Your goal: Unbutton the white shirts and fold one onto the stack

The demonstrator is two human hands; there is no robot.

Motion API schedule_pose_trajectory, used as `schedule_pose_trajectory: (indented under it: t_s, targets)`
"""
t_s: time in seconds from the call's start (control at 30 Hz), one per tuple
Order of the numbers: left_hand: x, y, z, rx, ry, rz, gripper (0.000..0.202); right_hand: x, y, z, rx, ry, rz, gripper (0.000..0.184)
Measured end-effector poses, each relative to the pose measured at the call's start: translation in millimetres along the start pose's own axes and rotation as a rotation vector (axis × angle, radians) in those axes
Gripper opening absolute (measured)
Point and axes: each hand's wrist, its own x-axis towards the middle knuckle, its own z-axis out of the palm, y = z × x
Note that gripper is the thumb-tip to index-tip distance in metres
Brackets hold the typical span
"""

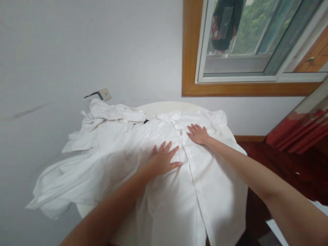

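A white button-front shirt [212, 177] lies spread out on a round white table [164, 106], its collar toward the wall and its lower part hanging toward me. My left hand [165, 159] rests on the left half of the shirt with its fingers spread. Higher up, on the right front panel near the button edge, my right hand [198, 134] lies flat with fingers apart. Neither hand grips the cloth. To the left a heap of white garments [97, 143] sits crumpled and droops over the table's edge; where it meets the shirt is hard to make out.
Behind the table stands a pale wall with a socket plate [104, 94]. A wood-framed window [188, 51] shows a dark garment [227, 25] hanging beyond it. At the right are a red and cream curtain [302, 126] and a dark red floor [256, 153].
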Motion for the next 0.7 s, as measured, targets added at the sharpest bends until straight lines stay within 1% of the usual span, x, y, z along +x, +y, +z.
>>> schedule_pose_trajectory:
  t_s: [0.07,0.13,0.2,0.27,0.33,0.4,0.5,0.57,0.63,0.7]
  targets:
    - [-9,-1,-5.1,-0.001,-0.030,0.070,0.075,-4,2,-10,0.008,-0.020,0.003,0.058]
    - [-18,-5,-7.7,0.006,-0.027,0.158,0.070,-3,4,-16,0.015,0.008,-0.028,0.056]
    - [-25,-10,-8.1,0.011,-0.012,0.236,0.065,3,4,-15,0.003,0.037,-0.098,0.054]
    - [-32,-14,-7.9,0.018,-0.004,0.270,0.063,11,2,-10,-0.019,0.014,-0.148,0.056]
    - [-37,-15,-8.2,0.020,-0.003,0.277,0.062,21,-3,-4,-0.027,-0.040,-0.127,0.062]
    - [-42,-11,-8.5,0.017,-0.010,0.272,0.061,31,-8,1,-0.014,-0.064,-0.058,0.069]
    - [-50,-1,-7.8,0.013,-0.017,0.234,0.061,40,-13,4,0.011,-0.050,0.021,0.072]
    - [-54,6,-9.3,0.010,-0.014,0.202,0.062,40,-16,4,0.018,-0.033,0.031,0.071]
    - [-51,11,-17.0,-0.009,-0.021,0.189,0.060,36,-18,5,0.006,0.009,0.024,0.068]
    - [-38,9,-33.3,-0.050,-0.030,0.172,0.050,29,-20,5,-0.019,0.090,0.010,0.062]
